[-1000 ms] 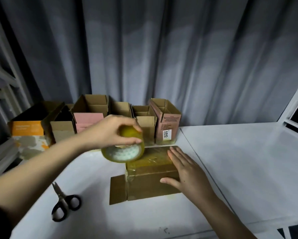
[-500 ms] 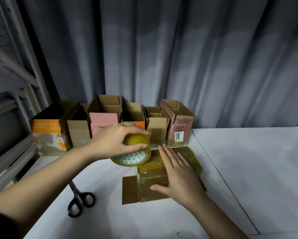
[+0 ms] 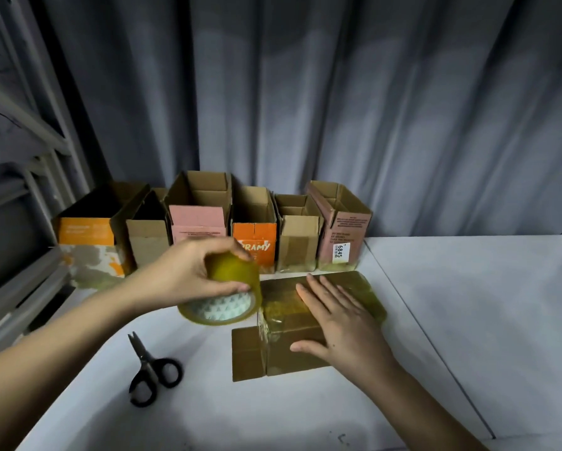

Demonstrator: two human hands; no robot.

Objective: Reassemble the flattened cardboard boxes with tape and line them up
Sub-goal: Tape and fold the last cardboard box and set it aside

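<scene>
While left hand (image 3: 188, 275) grips tape (image 3: 227, 294), right hand (image 3: 341, 323) presses box (image 3: 292, 346)

tape roll (image 3: 225, 296) now lower beside the box's (image 3: 292, 345) left end, orange box (image 3: 254, 242) uncovered behind left hand (image 3: 188, 275)

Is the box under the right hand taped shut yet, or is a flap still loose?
Partly. Glossy tape covers the top of the box under the flat right hand, but one flap lies spread flat on the table at its left end.
</scene>
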